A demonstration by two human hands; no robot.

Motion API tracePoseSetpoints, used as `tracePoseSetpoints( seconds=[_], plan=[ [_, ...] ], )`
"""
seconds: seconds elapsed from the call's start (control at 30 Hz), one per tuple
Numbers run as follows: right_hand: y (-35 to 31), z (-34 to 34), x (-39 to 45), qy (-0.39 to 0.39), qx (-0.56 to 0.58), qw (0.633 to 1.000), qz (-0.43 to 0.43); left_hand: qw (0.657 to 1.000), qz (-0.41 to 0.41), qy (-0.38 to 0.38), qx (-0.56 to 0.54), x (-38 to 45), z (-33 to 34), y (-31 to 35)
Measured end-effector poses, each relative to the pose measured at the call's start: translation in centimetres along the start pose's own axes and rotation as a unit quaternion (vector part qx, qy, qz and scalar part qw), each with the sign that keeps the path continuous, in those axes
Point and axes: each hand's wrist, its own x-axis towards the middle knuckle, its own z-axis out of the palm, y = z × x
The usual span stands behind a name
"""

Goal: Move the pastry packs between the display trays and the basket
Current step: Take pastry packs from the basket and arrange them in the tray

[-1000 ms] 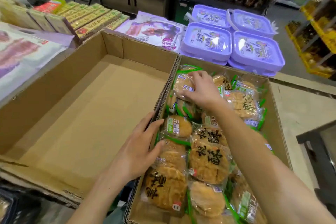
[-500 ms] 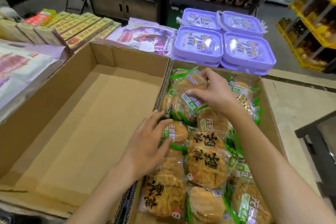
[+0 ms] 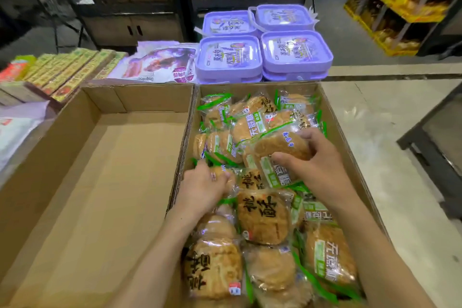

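My right hand (image 3: 322,170) grips a round golden pastry pack (image 3: 281,149), clear wrap with green edging, its long axis running ten to four. My left hand (image 3: 203,189) curls on another pack (image 3: 223,179) at nine o'clock. The empty cardboard tray (image 3: 100,182) lies further left, nearer my left grip.

The pastry packs (image 3: 263,217) were round golden-brown cakes in clear wrappers, some with green edging and white-green labels, others printed with black characters. They lay flat or overlapping and filled the right cardboard tray (image 3: 350,152). One pack (image 3: 281,149) sat tilted above the pile near the tray's middle. The adjoining left cardboard tray (image 3: 105,182) held no packs.
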Motion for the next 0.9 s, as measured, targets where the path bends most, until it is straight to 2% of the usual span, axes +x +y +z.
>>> tracePoseSetpoints(
  seconds=[0.07, 0.1, 0.2, 0.3, 0.4, 0.53, 0.67, 0.8, 0.9],
  plan=[
    [0.9, 0.0, -0.7, 0.012, 0.028, 0.999, 0.020, 0.992, -0.044, 0.026, -0.118, 0.4, 0.0, -0.2],
    [1.2, 0.0, -1.0, 0.017, 0.044, 0.998, 0.028, 0.976, -0.066, 0.047, -0.203, 0.5, 0.2, -0.3],
    [1.4, -0.3, -1.4, 0.006, 0.088, 0.995, 0.040, 0.902, -0.121, 0.090, -0.404, 0.1, 1.0, 0.2],
    [1.3, -0.6, -1.4, 0.000, 0.113, 0.992, 0.053, 0.852, -0.153, 0.122, -0.486, 0.3, 1.8, 0.7],
    [1.6, -0.5, -1.6, -0.010, 0.136, 0.988, 0.070, 0.826, -0.172, 0.140, -0.517, 0.5, 1.9, 1.4],
    [1.8, 0.0, -1.8, -0.019, 0.179, 0.981, 0.077, 0.813, -0.220, 0.113, -0.528, 0.9, 2.8, 1.7],
    [1.8, 0.1, -1.9, -0.029, 0.186, 0.979, 0.073, 0.851, -0.203, 0.100, -0.474, 0.8, 3.7, 1.2],
    [1.8, 0.0, -2.0, -0.029, 0.182, 0.980, 0.073, 0.866, -0.142, 0.107, -0.468, -1.8, 3.1, 0.9],
    [1.3, -0.3, -2.4, -0.018, 0.183, 0.980, 0.075, 0.874, -0.051, 0.116, -0.469, -4.3, 2.3, -0.4]
  ],
)
